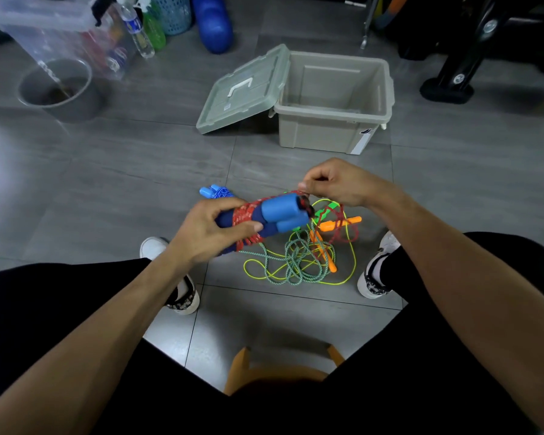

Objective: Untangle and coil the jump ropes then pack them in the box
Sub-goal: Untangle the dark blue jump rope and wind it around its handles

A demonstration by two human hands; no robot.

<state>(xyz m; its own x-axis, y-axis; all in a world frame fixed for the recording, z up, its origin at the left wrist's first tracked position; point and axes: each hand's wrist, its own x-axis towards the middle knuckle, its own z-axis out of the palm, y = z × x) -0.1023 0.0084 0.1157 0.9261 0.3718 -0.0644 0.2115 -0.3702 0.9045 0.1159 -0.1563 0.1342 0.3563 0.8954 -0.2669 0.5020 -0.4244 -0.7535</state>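
Observation:
My left hand grips a pair of blue foam handles with red rope wound around them. My right hand pinches the red rope at the handles' right end, and a loose stretch of it hangs down to the floor. Below lies a tangle of green braided rope, thin yellow-green rope and orange handles. A blue coiled rope with light blue handles lies on the floor behind my left hand. The grey box stands open beyond, its lid leaning against its left side.
A metal pot, a clear plastic bin, bottles and a blue roller stand at the back left. Black equipment legs are at the back right. My shoes flank the tangle. An orange stool is under me.

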